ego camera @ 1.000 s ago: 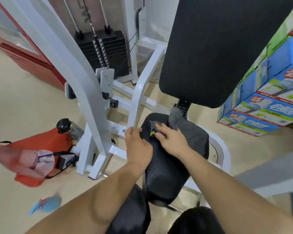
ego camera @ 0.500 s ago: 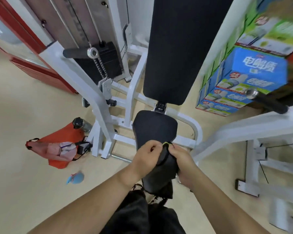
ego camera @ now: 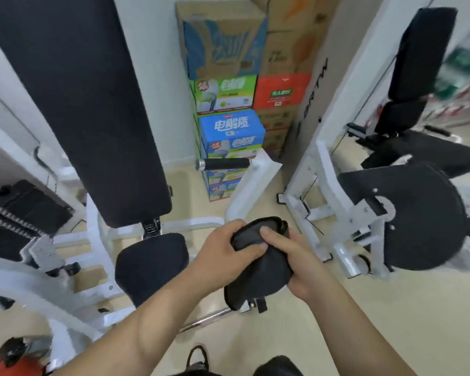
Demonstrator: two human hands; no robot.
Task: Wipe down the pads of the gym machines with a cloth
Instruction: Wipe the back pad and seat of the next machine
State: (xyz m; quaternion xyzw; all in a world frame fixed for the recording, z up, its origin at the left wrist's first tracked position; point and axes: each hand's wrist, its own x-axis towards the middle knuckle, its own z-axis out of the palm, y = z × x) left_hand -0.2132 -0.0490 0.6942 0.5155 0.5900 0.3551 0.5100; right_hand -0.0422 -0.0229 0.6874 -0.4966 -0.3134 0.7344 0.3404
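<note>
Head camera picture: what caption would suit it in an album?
A dark cloth gripped by left hand and right hand, beside a black seat pad in a gym.

Both your forearms run bare from the lower edge of the frame up to your left hand (ego camera: pixel 221 251) and right hand (ego camera: pixel 299 264) at centre. At bottom centre you wear black clothing (ego camera: pixel 277 368) on your legs, with a dark shoe (ego camera: pixel 200 359) just left of it.

I see printed cartons (ego camera: pixel 231 131) stacked against the white wall (ego camera: pixel 158 63), with brown boxes (ego camera: pixel 282 50) just beside them. The beige floor (ego camera: pixel 391 321) spreads below, and a red bag (ego camera: pixel 14 368) lies at the lower left.
</note>
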